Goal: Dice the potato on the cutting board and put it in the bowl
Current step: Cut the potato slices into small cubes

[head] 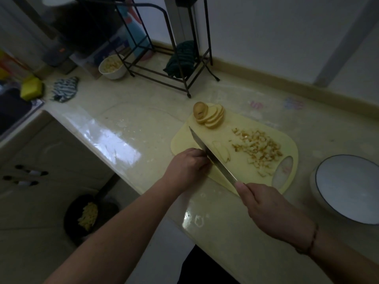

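Roughly midway: diced pile [258,146] lay on the board [242,167], slices [211,115] uncut, bowl [348,187] empty. Right hand [268,208] gripped the knife [213,156]; left fingers [200,155] curled, pressing a slice.

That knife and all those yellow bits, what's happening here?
A person is dicing potato on a pale yellow plastic cutting board. The right hand grips the long steel kitchen knife, its blade down on the board beside the left hand, which rests curled at the board's edge. A pile of small potato cubes lies on the board, and a fanned row of round potato slices waits at the far end. The wide white bowl with a dark rim on the right looks empty.
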Demonstrator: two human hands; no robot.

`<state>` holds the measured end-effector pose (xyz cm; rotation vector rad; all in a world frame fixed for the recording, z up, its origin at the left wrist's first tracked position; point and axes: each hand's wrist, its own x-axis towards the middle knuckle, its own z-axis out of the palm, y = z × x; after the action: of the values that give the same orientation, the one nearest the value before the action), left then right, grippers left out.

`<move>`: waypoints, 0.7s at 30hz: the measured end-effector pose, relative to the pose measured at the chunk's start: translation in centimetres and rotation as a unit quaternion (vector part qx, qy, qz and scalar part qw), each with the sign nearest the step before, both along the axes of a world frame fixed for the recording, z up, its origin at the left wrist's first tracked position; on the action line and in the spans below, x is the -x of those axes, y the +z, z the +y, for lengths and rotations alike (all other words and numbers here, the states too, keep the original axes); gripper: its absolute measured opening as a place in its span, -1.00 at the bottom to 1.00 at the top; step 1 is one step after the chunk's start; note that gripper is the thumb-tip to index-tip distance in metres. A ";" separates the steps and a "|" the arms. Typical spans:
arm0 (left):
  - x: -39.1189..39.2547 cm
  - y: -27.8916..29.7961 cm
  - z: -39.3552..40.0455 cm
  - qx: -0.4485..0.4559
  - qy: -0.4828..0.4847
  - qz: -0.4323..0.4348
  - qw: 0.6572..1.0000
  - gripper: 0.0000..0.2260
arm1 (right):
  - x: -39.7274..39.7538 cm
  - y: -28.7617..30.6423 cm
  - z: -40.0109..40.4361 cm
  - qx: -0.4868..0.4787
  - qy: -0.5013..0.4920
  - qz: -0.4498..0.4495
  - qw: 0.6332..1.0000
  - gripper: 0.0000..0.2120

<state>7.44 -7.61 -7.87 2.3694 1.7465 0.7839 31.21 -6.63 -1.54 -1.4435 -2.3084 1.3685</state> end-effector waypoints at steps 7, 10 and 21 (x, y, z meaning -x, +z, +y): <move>0.4 -0.3 0.2 0.004 -0.008 -0.010 1.000 -0.75 | -0.2 -0.2 -0.9 -0.002 0.006 -0.012 1.000 -0.48; 0.6 -0.5 0.3 0.008 -0.016 -0.006 1.000 -0.76 | 0.4 -0.1 -0.7 0.001 0.006 -0.013 1.000 -0.50; 0.9 -0.2 0.6 -0.007 -0.033 0.001 0.999 -0.76 | 0.5 0.0 1.1 0.055 -0.028 -0.010 0.998 -0.49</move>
<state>6.50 -6.99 -8.08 2.4235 1.6597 0.7893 30.72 -5.57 -1.56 -1.5465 -2.2175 1.4948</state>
